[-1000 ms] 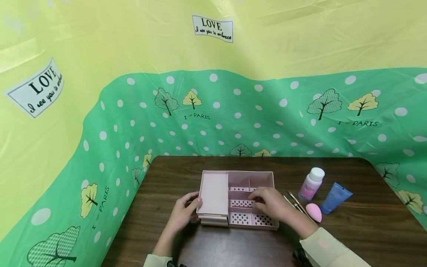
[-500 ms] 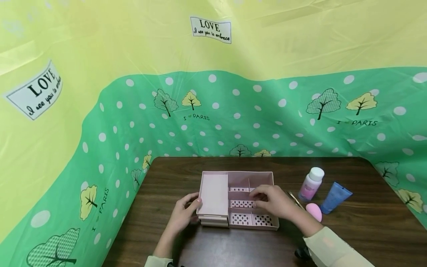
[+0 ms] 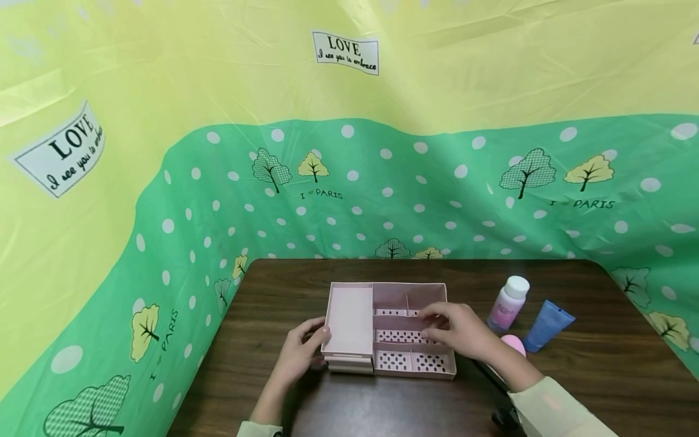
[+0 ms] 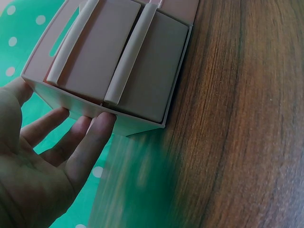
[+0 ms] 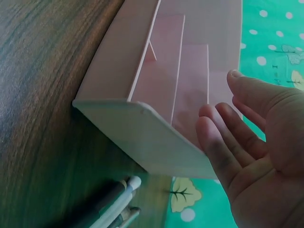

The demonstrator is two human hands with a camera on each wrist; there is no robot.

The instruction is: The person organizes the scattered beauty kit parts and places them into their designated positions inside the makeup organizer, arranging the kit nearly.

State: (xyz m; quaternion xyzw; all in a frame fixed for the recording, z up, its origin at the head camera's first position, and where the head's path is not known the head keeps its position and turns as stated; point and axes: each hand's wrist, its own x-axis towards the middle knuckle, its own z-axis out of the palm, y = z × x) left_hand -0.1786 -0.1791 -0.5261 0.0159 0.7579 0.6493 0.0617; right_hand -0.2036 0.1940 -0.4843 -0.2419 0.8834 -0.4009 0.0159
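Note:
A pale pink desk organizer (image 3: pixel 351 317) sits mid-table, with a flat-topped drawer section on its left and open, divided compartments with dark-spotted floors on its right. My left hand (image 3: pixel 297 352) rests against its left side; in the left wrist view the fingertips (image 4: pixel 105 119) touch the side wall, beside two drawer fronts (image 4: pixel 154 64) with strip handles. Over the right-hand compartments is my right hand (image 3: pixel 461 331), fingers loosely bent and nothing held. From the right wrist, its fingertips (image 5: pixel 205 124) show right at the organizer's side wall (image 5: pixel 137 137).
Right of the organizer stand a white-capped pink bottle (image 3: pixel 508 303) and a blue tube (image 3: pixel 548 326). A pink makeup sponge (image 3: pixel 513 343) is partly behind the right forearm. Several brushes (image 5: pixel 118 204) lie by the organizer's right wall. A patterned green and yellow cloth (image 3: pixel 349 182) surrounds the table.
My right hand has drifted a little to the right over the compartments, and its forearm now covers the brushes and part of the sponge in the head view. My left hand stays put.

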